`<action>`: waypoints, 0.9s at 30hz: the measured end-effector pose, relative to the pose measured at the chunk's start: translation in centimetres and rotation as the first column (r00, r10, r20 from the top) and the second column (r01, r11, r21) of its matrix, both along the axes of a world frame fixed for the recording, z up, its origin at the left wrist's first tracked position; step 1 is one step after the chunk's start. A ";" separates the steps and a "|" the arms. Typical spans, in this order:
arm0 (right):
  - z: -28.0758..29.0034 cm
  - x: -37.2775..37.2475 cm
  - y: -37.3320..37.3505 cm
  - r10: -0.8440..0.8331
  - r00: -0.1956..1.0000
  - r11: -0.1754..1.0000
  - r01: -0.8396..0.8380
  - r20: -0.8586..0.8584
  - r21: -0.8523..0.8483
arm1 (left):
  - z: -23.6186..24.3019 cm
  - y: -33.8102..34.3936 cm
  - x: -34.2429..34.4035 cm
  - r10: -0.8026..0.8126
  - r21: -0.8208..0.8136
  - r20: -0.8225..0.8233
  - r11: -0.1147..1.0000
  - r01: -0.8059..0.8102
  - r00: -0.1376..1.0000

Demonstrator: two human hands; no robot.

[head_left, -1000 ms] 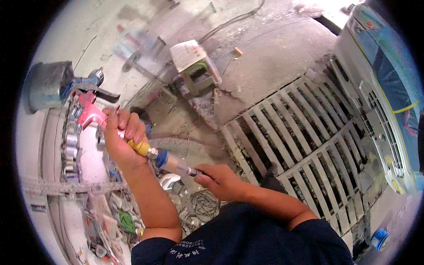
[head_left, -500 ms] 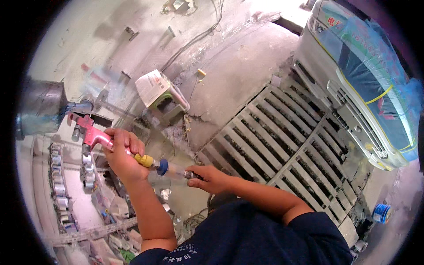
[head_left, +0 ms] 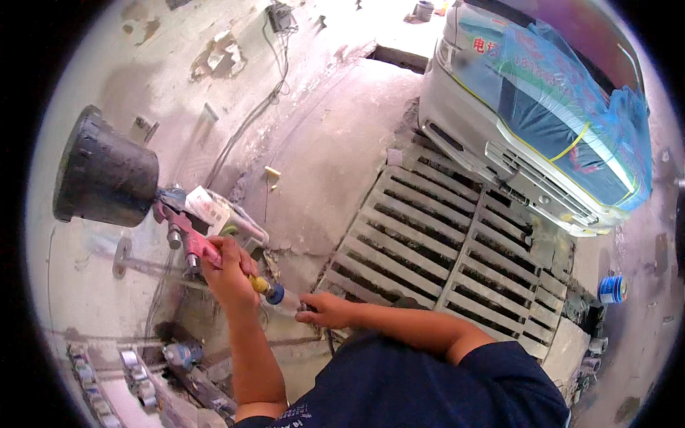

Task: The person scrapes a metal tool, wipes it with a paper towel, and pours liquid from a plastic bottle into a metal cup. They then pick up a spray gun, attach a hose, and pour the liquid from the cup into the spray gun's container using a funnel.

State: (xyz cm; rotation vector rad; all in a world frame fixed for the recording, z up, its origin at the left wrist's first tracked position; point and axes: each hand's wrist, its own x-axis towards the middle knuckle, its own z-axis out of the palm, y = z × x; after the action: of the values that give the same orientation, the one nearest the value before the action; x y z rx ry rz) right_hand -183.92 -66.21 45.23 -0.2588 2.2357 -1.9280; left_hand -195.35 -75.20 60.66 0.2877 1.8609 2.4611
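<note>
My left hand [head_left: 232, 277] is closed around the handle of a pink spray gun [head_left: 189, 234], held out to the left. A large dark paint cup [head_left: 107, 170] is joined to the gun's far end and lies tilted sideways. Below the handle, a yellow fitting [head_left: 259, 284] leads to a clear inline filter [head_left: 287, 300] with a blue ring. My right hand [head_left: 330, 311] grips the dark hose connector [head_left: 302, 307] at the filter's lower end. The trigger and my left fingertips are partly hidden.
At right stands a light-coloured vehicle front [head_left: 492, 146] covered partly by blue masking film [head_left: 564, 107]. A slatted floor grate [head_left: 428, 242] lies before it. A blue can [head_left: 612, 289] stands at far right, a carton [head_left: 208, 211] behind the gun, cans [head_left: 135, 371] on racks lower left.
My view has shifted, so the vehicle and grate appear farther left. The gun and cup sit farther right in view, with the whole cup now visible. Both hands keep their holds.
</note>
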 end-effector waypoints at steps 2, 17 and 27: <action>-0.7 -2.2 1.4 -0.007 1.000 0.997 0.008 -0.004 0.071 | -0.7 2.1 -2.2 -0.026 -0.007 0.046 1.000 0.026 0.999; -13.1 -18.2 31.0 -0.215 0.947 0.942 0.137 0.237 0.307 | -5.7 14.1 -23.6 0.254 -0.134 -0.002 0.958 -0.252 0.967; -15.9 -33.2 47.9 -0.500 0.826 0.811 0.342 0.260 0.475 | -14.4 11.7 -35.8 0.493 -0.230 0.221 0.865 -0.446 0.842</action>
State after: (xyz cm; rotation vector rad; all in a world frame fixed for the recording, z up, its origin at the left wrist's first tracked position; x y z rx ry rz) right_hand -217.08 -18.34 29.38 0.6810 2.4832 -1.4321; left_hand -231.14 -63.49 46.22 -0.5628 2.1970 2.4109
